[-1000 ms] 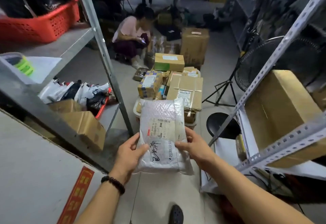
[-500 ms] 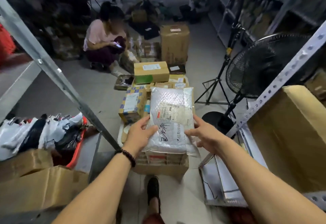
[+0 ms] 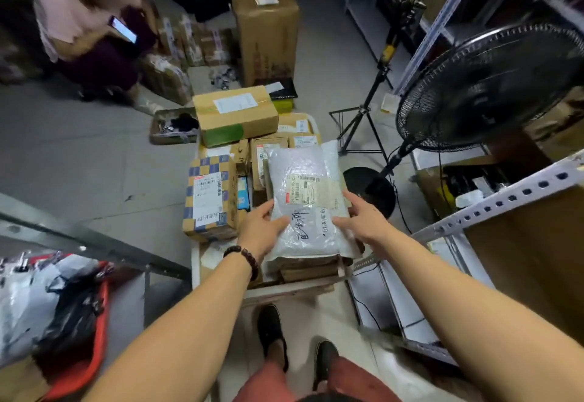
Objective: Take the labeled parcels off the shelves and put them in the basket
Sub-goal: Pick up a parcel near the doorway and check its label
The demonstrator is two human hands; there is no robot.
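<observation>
A white bubble-wrap parcel (image 3: 305,199) with a printed label and black handwriting lies flat on top of the boxes in the pale basket (image 3: 195,262) on the floor in front of me. My left hand (image 3: 260,232) grips its near left edge, thumb on top. My right hand (image 3: 363,218) holds its near right edge, fingers spread along the side. The basket is full of labeled cardboard boxes, among them a blue-and-tan checkered box (image 3: 211,194) and a brown box with a green patch (image 3: 235,115).
A person crouches with a phone (image 3: 123,29) at the far left. A black standing fan (image 3: 486,88) and a tripod (image 3: 360,123) stand to the right. Metal shelving (image 3: 505,202) with cardboard boxes is at right; a red basket (image 3: 85,354) of poly bags sits on the left shelf.
I have stepped closer and the view has tilted down. The parcel has gone from held in the air to lying on the boxes in the basket, both hands still on it.
</observation>
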